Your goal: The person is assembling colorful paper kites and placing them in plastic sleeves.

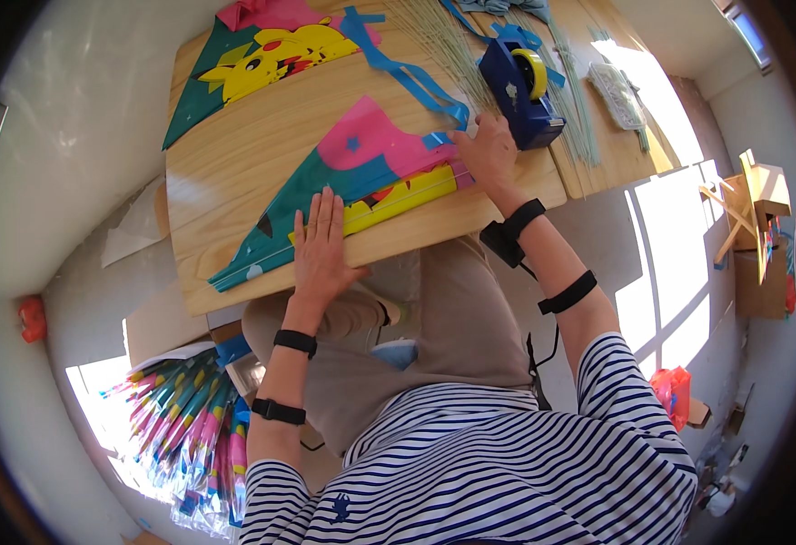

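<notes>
A folded kite sheet (361, 150) in pink, green and yellow lies along the table's near edge, with a thin pale rod along its yellow strip. My left hand (323, 250) rests flat on the sheet's near edge, fingers stretched out and holding nothing. At the sheet's right end, my right hand (489, 156) has its fingers bent together around the end of a blue ribbon (420, 86). A short blue piece lies on the pink part beside its thumb. Just beyond this hand stands a dark blue tape dispenser (520, 95) with a yellow roll.
Another kite sheet (280, 59) lies at the table's far left. Thin rods (443, 45) spread across the back, and a clear plastic box (616, 95) sits at the right. Several wrapped kites (184, 422) are piled at lower left. The wooden table's (234, 163) near edge borders my lap.
</notes>
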`<action>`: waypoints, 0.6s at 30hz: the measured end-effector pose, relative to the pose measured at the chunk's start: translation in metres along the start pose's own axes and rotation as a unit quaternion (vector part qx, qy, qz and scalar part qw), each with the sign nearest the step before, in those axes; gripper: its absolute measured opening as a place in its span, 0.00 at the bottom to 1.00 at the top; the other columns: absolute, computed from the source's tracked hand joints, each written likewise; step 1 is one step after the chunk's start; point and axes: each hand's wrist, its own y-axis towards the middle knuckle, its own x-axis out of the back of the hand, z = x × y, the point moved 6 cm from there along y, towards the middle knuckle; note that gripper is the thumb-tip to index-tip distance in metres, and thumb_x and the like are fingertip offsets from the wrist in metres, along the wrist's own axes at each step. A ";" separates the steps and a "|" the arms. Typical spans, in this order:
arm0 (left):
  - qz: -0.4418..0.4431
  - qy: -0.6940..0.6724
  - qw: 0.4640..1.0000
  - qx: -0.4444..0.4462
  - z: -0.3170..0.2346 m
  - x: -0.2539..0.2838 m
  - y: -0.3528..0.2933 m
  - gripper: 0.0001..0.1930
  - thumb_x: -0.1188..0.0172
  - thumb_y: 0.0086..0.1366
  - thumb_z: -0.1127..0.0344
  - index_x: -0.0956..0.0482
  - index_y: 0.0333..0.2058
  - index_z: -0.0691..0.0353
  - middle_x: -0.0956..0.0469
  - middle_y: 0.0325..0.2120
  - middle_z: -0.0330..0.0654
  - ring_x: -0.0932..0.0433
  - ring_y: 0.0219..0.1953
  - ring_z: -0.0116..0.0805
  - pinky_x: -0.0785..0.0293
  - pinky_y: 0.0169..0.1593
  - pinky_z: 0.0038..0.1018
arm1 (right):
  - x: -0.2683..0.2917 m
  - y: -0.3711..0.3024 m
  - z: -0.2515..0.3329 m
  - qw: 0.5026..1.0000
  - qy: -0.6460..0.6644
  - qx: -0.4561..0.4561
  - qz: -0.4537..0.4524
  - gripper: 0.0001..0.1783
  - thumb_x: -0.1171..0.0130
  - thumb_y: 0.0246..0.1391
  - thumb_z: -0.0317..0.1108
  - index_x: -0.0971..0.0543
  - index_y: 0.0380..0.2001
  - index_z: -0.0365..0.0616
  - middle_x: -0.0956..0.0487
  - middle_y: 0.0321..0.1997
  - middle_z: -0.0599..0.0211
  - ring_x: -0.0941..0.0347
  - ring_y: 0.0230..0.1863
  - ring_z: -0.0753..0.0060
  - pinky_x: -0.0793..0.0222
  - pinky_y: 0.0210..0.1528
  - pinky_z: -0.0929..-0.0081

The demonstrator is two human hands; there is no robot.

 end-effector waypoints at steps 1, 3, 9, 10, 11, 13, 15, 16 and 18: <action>-0.003 0.000 1.000 -0.001 0.001 -0.001 0.000 0.70 0.17 0.35 0.52 0.50 0.74 0.64 0.52 0.77 0.49 0.55 0.79 0.47 0.60 0.78 0.51 | -0.004 0.007 -0.003 1.000 -0.015 -0.011 0.016 0.23 0.27 0.46 0.44 0.17 0.40 0.40 0.20 0.52 0.45 0.21 0.50 0.43 0.23 0.50 0.55; -0.007 -0.004 1.000 -0.004 0.002 -0.001 -0.001 0.70 0.17 0.35 0.52 0.50 0.75 0.63 0.52 0.77 0.48 0.55 0.79 0.47 0.60 0.78 0.51 | -0.016 0.018 -0.008 0.997 -0.044 -0.033 0.050 0.20 0.29 0.48 0.44 0.16 0.39 0.40 0.18 0.50 0.45 0.19 0.50 0.43 0.22 0.50 0.54; -0.012 -0.006 1.000 -0.007 0.004 -0.004 0.000 0.70 0.17 0.35 0.52 0.51 0.75 0.61 0.53 0.77 0.47 0.55 0.79 0.46 0.60 0.78 0.52 | -0.041 0.042 -0.027 0.989 -0.065 -0.136 0.004 0.17 0.41 0.46 0.40 0.13 0.35 0.41 0.15 0.44 0.45 0.17 0.48 0.43 0.21 0.52 0.56; -0.015 -0.009 1.000 -0.008 0.004 -0.004 -0.001 0.70 0.17 0.34 0.52 0.51 0.75 0.61 0.53 0.77 0.47 0.55 0.79 0.46 0.60 0.78 0.52 | -0.041 0.046 -0.029 0.988 -0.058 -0.140 -0.001 0.16 0.40 0.46 0.39 0.13 0.35 0.42 0.15 0.44 0.45 0.17 0.48 0.43 0.21 0.52 0.56; -0.016 -0.009 1.000 -0.008 0.004 -0.004 -0.001 0.70 0.17 0.34 0.52 0.51 0.75 0.61 0.53 0.77 0.47 0.55 0.79 0.46 0.60 0.78 0.52 | -0.041 0.051 -0.031 0.988 -0.052 -0.145 -0.006 0.16 0.40 0.46 0.39 0.13 0.34 0.42 0.15 0.44 0.45 0.17 0.48 0.43 0.21 0.52 0.56; -0.019 -0.010 1.000 -0.006 0.005 -0.003 -0.003 0.70 0.18 0.34 0.52 0.51 0.75 0.62 0.53 0.77 0.47 0.55 0.79 0.46 0.60 0.78 0.52 | -0.033 0.055 -0.031 0.988 -0.016 -0.153 -0.032 0.15 0.38 0.46 0.38 0.14 0.34 0.41 0.14 0.44 0.47 0.16 0.46 0.46 0.20 0.50 0.57; -0.017 -0.013 1.000 -0.007 0.004 -0.002 -0.002 0.70 0.17 0.34 0.52 0.50 0.75 0.62 0.52 0.77 0.47 0.55 0.79 0.46 0.59 0.78 0.52 | -0.020 0.059 -0.034 0.983 0.042 -0.163 -0.077 0.15 0.35 0.46 0.37 0.16 0.36 0.39 0.14 0.43 0.49 0.15 0.42 0.51 0.18 0.47 0.59; -0.016 -0.015 1.000 -0.009 0.002 -0.001 -0.002 0.70 0.17 0.34 0.53 0.50 0.75 0.62 0.52 0.77 0.47 0.55 0.79 0.46 0.59 0.78 0.52 | -0.020 0.066 -0.043 0.973 0.119 -0.180 -0.082 0.14 0.35 0.47 0.34 0.17 0.36 0.37 0.14 0.42 0.49 0.15 0.41 0.52 0.18 0.46 0.59; -0.014 -0.013 1.000 -0.008 0.001 -0.001 -0.001 0.70 0.17 0.34 0.53 0.50 0.75 0.63 0.52 0.77 0.47 0.54 0.78 0.46 0.59 0.78 0.52 | -0.017 0.082 -0.051 0.936 0.269 -0.209 -0.090 0.12 0.35 0.49 0.29 0.20 0.36 0.32 0.15 0.40 0.48 0.16 0.39 0.54 0.17 0.43 0.59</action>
